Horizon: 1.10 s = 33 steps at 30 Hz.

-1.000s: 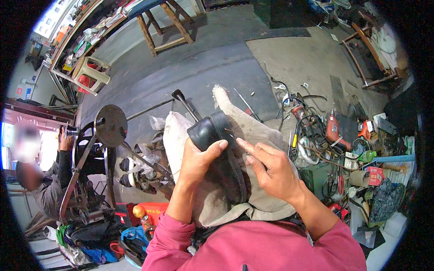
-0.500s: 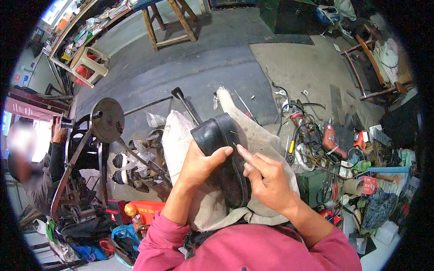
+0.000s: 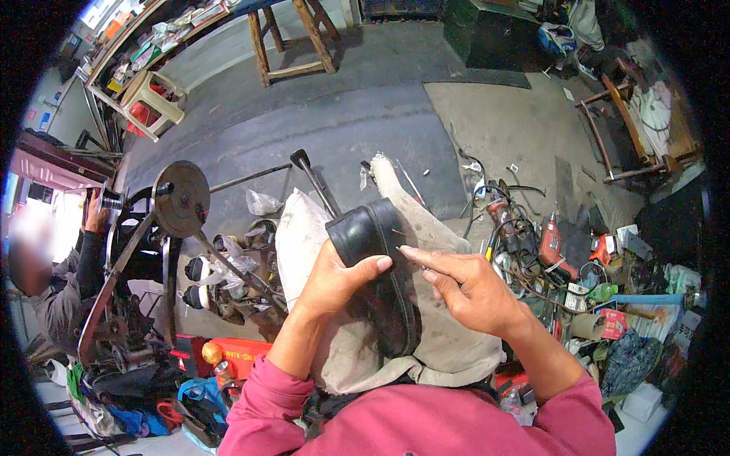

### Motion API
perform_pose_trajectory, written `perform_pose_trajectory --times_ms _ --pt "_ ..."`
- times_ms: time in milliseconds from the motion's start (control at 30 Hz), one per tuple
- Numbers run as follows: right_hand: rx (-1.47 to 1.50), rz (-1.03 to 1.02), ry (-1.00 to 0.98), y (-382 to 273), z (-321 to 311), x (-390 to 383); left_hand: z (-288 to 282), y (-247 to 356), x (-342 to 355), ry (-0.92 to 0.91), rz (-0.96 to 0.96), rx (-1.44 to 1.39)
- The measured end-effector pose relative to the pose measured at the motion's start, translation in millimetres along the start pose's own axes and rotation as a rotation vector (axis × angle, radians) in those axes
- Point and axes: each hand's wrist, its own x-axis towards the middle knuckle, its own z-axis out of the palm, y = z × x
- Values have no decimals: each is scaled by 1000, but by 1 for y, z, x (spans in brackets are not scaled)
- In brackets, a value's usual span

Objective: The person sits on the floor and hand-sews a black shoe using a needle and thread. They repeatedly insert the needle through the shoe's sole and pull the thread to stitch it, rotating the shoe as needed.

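Observation:
A black leather shoe (image 3: 391,304) lies across my lap, its heel end pointing away from me. My left hand (image 3: 346,277) is wrapped around that end, with the thumb pressed on top. Just right of the shoe's edge is my right hand (image 3: 460,285), index finger extended along a thin tip and the thumb tucked below. Whatever it grips is mostly hidden in the fingers. A short thin yellowish strand sticks out from the shoe's edge near the fingertip. Pale, stained cloth (image 3: 449,334) covers my lap under the shoe.
Beyond the shoe stands a dark metal bar (image 3: 315,178). At left is an iron machine with a round wheel (image 3: 181,199), and a person (image 3: 57,289) beside it. Shoes (image 3: 199,281) lie nearby. A red drill (image 3: 553,247), cables and tools crowd the right. A wooden-legged stool (image 3: 300,45) stands far off.
My right hand has drawn slightly right, away from the shoe's edge. The left hand still grips the shoe, which has shifted a little nearer me.

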Motion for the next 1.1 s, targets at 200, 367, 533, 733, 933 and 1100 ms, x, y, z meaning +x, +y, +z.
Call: perform_pose_trajectory --times_ms 200,367,533,733,933,1100 --pt "-70 -53 -12 -3 3 0 -1 2 1 -13 5 28" --pt "-244 8 22 -10 4 -8 1 2 -2 2 -80 -30" --pt "-446 -202 13 -31 -3 4 -5 1 -6 68 -111 401" --pt "-596 -26 -182 -70 -21 15 -5 -20 7 -149 65 38" --pt "-350 114 -272 -76 -30 25 -10 -35 12 -73 -28 -21" --pt "-322 -15 -160 -69 -16 8 -7 -32 10 -100 110 -66"
